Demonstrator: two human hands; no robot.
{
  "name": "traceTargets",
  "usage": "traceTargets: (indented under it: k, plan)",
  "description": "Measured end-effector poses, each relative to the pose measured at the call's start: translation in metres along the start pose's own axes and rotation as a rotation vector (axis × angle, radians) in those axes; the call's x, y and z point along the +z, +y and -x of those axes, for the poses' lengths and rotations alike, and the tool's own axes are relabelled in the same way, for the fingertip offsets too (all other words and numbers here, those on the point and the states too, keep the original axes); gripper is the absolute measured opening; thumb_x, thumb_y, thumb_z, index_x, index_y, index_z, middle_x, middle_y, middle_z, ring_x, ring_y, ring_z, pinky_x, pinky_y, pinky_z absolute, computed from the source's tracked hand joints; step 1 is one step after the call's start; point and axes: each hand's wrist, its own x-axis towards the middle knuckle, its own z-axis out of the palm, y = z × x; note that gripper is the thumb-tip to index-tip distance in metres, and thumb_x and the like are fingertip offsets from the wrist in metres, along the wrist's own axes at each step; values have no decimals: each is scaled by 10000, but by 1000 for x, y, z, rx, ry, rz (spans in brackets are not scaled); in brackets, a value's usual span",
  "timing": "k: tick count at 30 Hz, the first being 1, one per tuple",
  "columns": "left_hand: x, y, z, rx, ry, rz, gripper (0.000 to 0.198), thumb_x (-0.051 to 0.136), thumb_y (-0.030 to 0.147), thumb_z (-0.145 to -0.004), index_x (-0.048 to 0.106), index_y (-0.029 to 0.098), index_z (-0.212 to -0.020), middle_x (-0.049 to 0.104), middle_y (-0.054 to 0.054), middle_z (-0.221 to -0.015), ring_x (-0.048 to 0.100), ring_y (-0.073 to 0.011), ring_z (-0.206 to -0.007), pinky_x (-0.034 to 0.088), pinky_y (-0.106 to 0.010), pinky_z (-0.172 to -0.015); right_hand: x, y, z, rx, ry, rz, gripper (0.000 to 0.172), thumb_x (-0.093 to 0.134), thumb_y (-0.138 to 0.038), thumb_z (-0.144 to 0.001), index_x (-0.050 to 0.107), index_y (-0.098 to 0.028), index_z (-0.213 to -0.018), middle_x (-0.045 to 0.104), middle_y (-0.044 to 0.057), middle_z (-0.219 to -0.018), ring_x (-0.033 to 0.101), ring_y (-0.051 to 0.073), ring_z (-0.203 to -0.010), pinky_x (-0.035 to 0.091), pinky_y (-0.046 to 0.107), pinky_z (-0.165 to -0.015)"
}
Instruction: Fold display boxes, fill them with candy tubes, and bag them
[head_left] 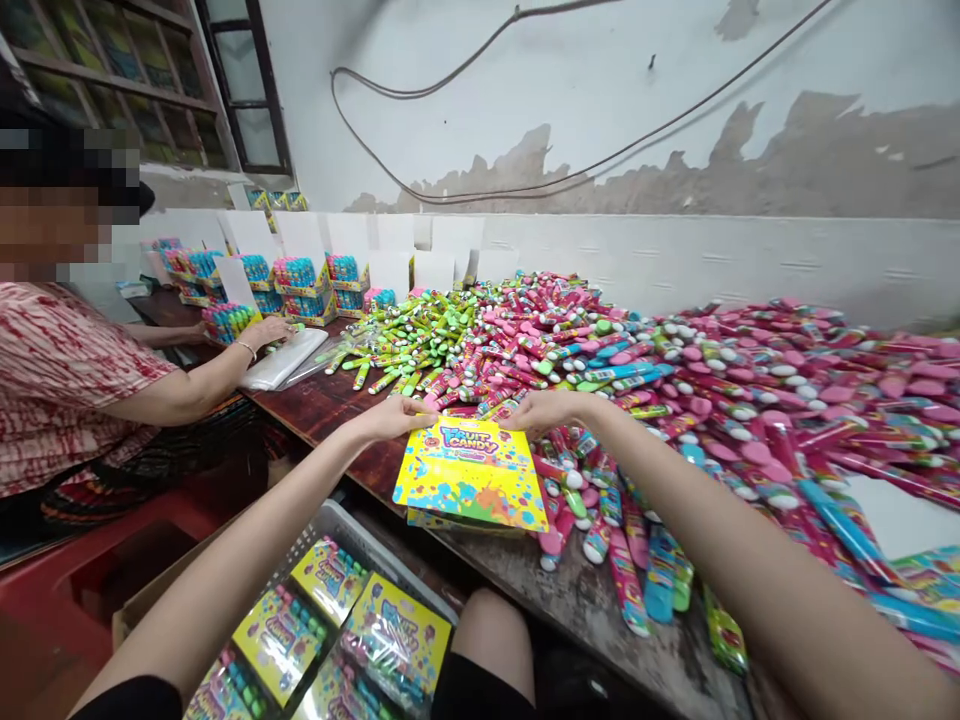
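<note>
My left hand (391, 417) and my right hand (546, 410) grip the top edge of a flat yellow Fruit Candy display box (470, 475), one at each upper corner. The box lies tilted on the table, with another yellow card (442, 519) showing beneath its lower edge. Just beyond and to the right of my hands spreads a large heap of pink, green and blue candy tubes (600, 365). Loose tubes touch the box's right side. The part of the box under my fingers is hidden.
A co-worker's hand (268, 333) rests on white plastic bags (281, 358) on the wooden table (330, 420). Filled display boxes (304, 290) stand along the wall. A plastic crate (330, 620) of packed boxes sits below the table edge, near a red stool (97, 560).
</note>
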Motion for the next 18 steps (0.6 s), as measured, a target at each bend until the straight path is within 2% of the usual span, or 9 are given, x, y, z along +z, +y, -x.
traceTargets:
  k: [3, 5, 8, 9, 10, 12, 14, 16, 18]
  plan:
    - [5, 4, 9, 39, 59, -16, 536, 716, 560, -594, 726, 134, -918, 720, -77, -852, 629, -193, -719, 491, -300, -675, -3, 15, 17, -35, 54, -24, 540, 680, -705, -514, 714, -185, -660, 671, 35, -670, 592, 158, -618, 472, 271, -559]
    - [9, 6, 22, 105, 206, -77, 562, 711, 540, -620, 696, 134, -1009, 699, -67, -860, 608, -181, -740, 468, -280, -671, 2, 21, 31, -56, 142, -17, 560, 694, -674, -519, 734, -178, -776, 653, 18, -655, 561, 144, -600, 449, 263, -551]
    - [15, 12, 48, 179, 458, -211, 546, 672, 537, -685, 661, 148, -1068, 620, -6, -682, 527, -132, -609, 388, -236, -564, 26, 23, 56, -104, 506, -110, 672, 612, -652, -652, 664, -158, -1103, 529, -33, -527, 438, 108, -479, 352, 244, -463]
    - [17, 14, 57, 163, 454, -195, 535, 645, 551, -710, 658, 151, -1066, 583, 12, -622, 485, -114, -545, 353, -227, -519, 37, 20, 64, -119, 611, -204, 700, 571, -648, -697, 606, -160, -1198, 485, -49, -501, 399, 101, -443, 318, 239, -436]
    - [20, 17, 65, 121, 389, -133, 538, 613, 566, -734, 650, 156, -1081, 555, 24, -583, 445, -97, -487, 317, -219, -478, 49, 17, 71, -124, 645, -324, 724, 543, -649, -722, 552, -169, -1264, 458, -58, -490, 374, 96, -413, 288, 233, -412]
    - [25, 24, 76, -5, 164, 76, 566, 583, 576, -758, 605, 183, -1166, 551, 34, -585, 390, -67, -410, 262, -203, -417, 70, 5, 79, -109, 562, -568, 757, 518, -663, -734, 488, -188, -1323, 455, -58, -499, 363, 87, -380, 227, 216, -377]
    - [28, 31, 79, -72, 27, 236, 612, 631, 552, -734, 555, 205, -1233, 580, 28, -648, 386, -47, -396, 259, -184, -397, 81, -9, 80, -93, 448, -718, 756, 560, -663, -703, 529, -178, -1282, 495, -38, -547, 370, 73, -388, 193, 202, -373]
    - [29, 37, 74, -43, 6, 307, 666, 712, 510, -677, 550, 182, -1234, 613, 3, -726, 464, -55, -471, 336, -177, -442, 79, -19, 76, -114, 405, -748, 725, 647, -620, -650, 600, -144, -1194, 542, -10, -614, 411, 72, -451, 235, 199, -402]
    - [26, 40, 63, 44, 42, 287, 694, 750, 486, -643, 561, 141, -1215, 635, -20, -762, 548, -98, -599, 419, -196, -544, 69, -23, 71, -157, 443, -648, 696, 685, -576, -630, 631, -117, -1149, 526, -14, -589, 404, 78, -481, 271, 207, -437]
